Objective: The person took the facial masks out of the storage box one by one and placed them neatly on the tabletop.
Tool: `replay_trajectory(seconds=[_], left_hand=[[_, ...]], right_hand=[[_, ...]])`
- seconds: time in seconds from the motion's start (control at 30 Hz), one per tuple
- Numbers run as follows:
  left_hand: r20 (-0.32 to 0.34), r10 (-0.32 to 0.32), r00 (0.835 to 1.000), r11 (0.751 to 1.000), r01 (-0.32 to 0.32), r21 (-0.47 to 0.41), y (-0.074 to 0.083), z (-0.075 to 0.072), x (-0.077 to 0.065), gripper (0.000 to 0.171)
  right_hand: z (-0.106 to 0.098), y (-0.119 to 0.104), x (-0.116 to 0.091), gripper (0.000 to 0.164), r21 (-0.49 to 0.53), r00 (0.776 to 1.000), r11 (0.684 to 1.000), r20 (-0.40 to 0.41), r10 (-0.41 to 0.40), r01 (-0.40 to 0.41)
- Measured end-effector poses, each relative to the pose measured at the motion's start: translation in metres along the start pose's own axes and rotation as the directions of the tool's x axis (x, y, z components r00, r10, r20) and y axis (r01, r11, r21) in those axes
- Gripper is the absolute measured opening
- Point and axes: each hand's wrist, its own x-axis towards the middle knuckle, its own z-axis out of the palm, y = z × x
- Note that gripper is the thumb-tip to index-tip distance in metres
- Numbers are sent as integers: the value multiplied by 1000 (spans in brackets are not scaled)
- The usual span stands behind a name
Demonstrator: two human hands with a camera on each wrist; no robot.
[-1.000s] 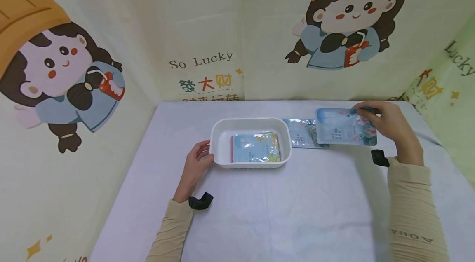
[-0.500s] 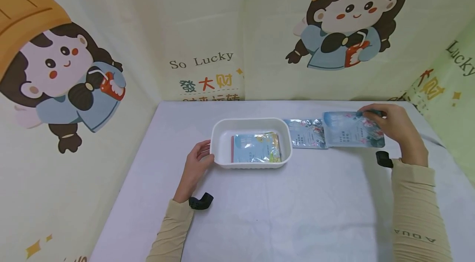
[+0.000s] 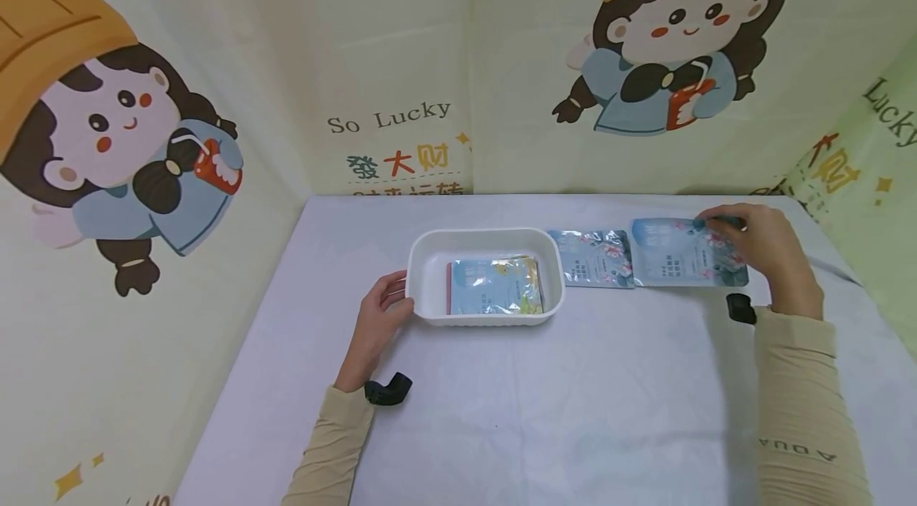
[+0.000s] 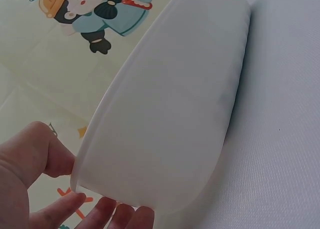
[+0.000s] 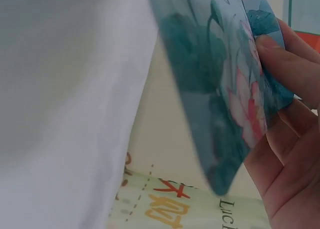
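In the head view, my right hand (image 3: 770, 247) pinches the upper right corner of a flat blue facial mask packet (image 3: 666, 251) printed with pink flowers. Seen from the right wrist, the thumb presses the face of that packet (image 5: 215, 89) and its corner curls under the fingers. A second, shinier blue packet (image 3: 595, 258) lies flat on the table, its right edge right beside the held one. My left hand (image 3: 378, 323) grips the left end of a white plastic tray (image 3: 430, 251), thumb at the rim and fingers along the outer wall (image 4: 155, 114). Inside lie stacked packets (image 3: 494, 286), a light blue one uppermost.
A white cloth covers the table (image 3: 573, 410). Its back edge meets a pale yellow curtain (image 3: 530, 148) printed with cartoon figures and lettering. Both wrists carry a black camera mount, such as the left one (image 3: 388, 389).
My right hand has moved the packet right and slightly down, so it no longer overlaps the second packet and sits lower beside it. The left hand and tray have stayed put.
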Motion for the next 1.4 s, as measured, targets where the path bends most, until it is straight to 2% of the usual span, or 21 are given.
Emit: replay_trajectory(seconds=[0.23, 0.4, 0.57, 0.8, 0.9, 1.23, 1.4], left_hand=[[10, -1, 1000, 1000, 1, 16, 26, 1, -13, 50], [10, 5, 1000, 1000, -5, 12, 33, 2, -18, 50], [14, -2, 1000, 1000, 2, 8, 29, 1, -16, 51], [4, -11, 1000, 1000, 11, -4, 2, 0, 0, 51], [2, 0, 1000, 1000, 0, -16, -3, 0, 2, 50], [4, 52, 999, 998, -52, -29, -6, 0, 3, 48], [-1, 52, 999, 999, -52, -8, -4, -1, 4, 49]], right_hand=[[7, 3, 4, 25, -4, 996, 997, 57, 73, -72], [10, 5, 7, 25, -12, 993, 995, 73, 96, -95], [14, 9, 10, 27, -4, 990, 995, 95, 104, -104], [22, 16, 16, 31, -24, 990, 995, 105, 98, -96], [26, 20, 18, 32, -32, 987, 993, 116, 115, -112], [35, 30, 22, 38, -36, 970, 985, 173, 170, -166], [40, 34, 24, 40, -13, 963, 981, 189, 190, -191]])
